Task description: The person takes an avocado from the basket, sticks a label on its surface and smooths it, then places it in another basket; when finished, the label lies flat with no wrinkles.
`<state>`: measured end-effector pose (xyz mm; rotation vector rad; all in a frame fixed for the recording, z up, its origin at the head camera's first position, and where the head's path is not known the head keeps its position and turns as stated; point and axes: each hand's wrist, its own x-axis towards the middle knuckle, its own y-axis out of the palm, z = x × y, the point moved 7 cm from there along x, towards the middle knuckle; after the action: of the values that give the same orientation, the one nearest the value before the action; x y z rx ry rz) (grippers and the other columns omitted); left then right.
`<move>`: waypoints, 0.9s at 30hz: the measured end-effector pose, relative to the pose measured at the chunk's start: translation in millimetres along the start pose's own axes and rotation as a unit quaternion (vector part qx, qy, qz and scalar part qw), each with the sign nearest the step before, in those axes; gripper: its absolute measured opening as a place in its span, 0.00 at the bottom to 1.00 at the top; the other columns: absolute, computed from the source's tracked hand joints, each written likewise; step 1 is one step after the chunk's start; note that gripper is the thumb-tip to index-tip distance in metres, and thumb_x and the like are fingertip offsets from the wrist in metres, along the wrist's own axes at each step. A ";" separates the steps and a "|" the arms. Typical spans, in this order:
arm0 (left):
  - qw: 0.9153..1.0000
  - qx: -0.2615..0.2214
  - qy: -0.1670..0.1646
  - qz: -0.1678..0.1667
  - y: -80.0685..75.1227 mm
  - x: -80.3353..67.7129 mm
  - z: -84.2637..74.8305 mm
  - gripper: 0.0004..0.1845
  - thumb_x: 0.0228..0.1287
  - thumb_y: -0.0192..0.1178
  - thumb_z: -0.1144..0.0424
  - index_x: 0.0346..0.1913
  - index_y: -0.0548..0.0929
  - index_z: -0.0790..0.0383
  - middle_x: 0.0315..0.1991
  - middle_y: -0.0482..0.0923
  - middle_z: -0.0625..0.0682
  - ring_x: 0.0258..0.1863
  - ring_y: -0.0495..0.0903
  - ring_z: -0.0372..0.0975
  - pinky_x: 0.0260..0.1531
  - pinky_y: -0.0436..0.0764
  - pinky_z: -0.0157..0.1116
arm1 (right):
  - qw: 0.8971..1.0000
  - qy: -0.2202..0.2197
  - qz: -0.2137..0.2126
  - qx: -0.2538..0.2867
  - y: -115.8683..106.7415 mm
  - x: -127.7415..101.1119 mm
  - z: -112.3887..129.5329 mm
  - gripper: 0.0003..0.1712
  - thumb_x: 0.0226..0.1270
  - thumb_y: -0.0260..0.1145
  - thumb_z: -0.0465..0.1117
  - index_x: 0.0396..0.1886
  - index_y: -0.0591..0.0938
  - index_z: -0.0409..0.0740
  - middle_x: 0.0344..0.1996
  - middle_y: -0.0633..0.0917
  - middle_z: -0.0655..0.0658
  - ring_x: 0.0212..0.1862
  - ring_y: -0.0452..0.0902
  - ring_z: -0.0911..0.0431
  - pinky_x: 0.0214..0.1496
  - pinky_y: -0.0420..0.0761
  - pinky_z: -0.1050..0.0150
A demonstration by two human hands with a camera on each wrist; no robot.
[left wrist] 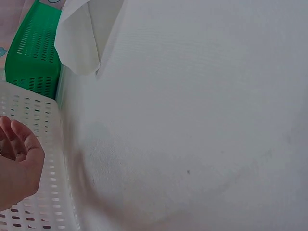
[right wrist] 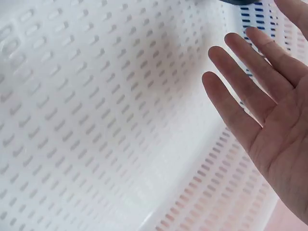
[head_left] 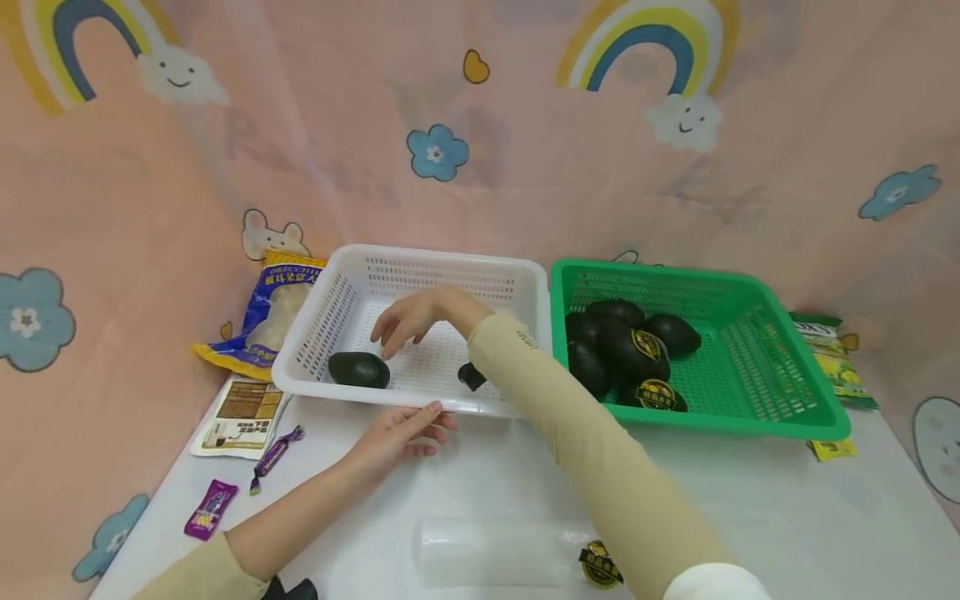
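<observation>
A dark avocado [head_left: 358,369] lies at the front left of the white basket [head_left: 533,333]. Over the basket floor, just right of the avocado, is my right hand [head_left: 411,318], palm down; the right wrist view shows its fingers spread and holding nothing. At the front rim of the white basket, my left hand [head_left: 405,432] has its thumb against the edge and its fingers loosely bent beside the outer wall. A small dark piece [head_left: 471,377] shows beside the right sleeve, too covered to identify.
Right of the white basket stands a green basket [head_left: 750,421] with several avocados [head_left: 630,350], some with black-and-gold stickers. A clear plastic roll [head_left: 491,552] and a loose sticker [head_left: 600,564] lie in front. Snack bags [head_left: 266,317] and purple candies [head_left: 211,509] are at left.
</observation>
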<state>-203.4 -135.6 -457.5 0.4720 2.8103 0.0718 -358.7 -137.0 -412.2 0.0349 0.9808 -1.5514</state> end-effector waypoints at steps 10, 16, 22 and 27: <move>1.000 -0.003 -0.003 0.006 0.7 -1.2 -0.3 0.25 0.73 0.53 0.49 0.50 0.81 0.73 0.43 0.83 0.48 0.43 0.79 0.38 0.47 0.79 0.37 | 0.999 -0.024 0.005 -0.032 30.5 24.4 27.2 0.41 0.63 0.70 0.52 0.71 0.66 0.41 0.63 0.70 0.46 0.56 0.69 0.59 0.48 0.77 0.70; 1.000 0.010 -0.003 0.003 2.7 -0.2 -0.6 0.27 0.73 0.53 0.48 0.50 0.81 0.73 0.43 0.83 0.50 0.44 0.78 0.40 0.48 0.79 0.37 | 0.995 -0.032 -0.083 -0.045 7.8 -16.1 21.4 0.36 0.56 0.73 0.55 0.61 0.73 0.45 0.51 0.76 0.52 0.50 0.74 0.59 0.46 0.78 0.69; 1.000 0.020 -0.003 0.002 4.5 0.3 -1.1 0.26 0.73 0.52 0.47 0.50 0.81 0.72 0.46 0.82 0.53 0.46 0.77 0.43 0.49 0.78 0.38 | 0.973 -0.068 -0.219 0.016 -9.1 -112.8 10.1 0.37 0.56 0.73 0.56 0.60 0.71 0.45 0.50 0.79 0.49 0.52 0.76 0.57 0.50 0.78 0.64; 1.000 0.021 0.002 0.000 3.1 -0.6 -0.7 0.26 0.73 0.53 0.48 0.50 0.81 0.72 0.46 0.82 0.53 0.46 0.77 0.43 0.49 0.79 0.39 | 0.945 -0.078 -0.283 0.147 29.3 -199.7 -12.1 0.31 0.57 0.74 0.46 0.57 0.72 0.45 0.49 0.80 0.46 0.51 0.77 0.52 0.49 0.81 0.58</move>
<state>-202.1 -132.8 -456.4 0.4813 2.8207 0.0131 -288.1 33.3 -329.0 -0.1735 0.6515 -2.1852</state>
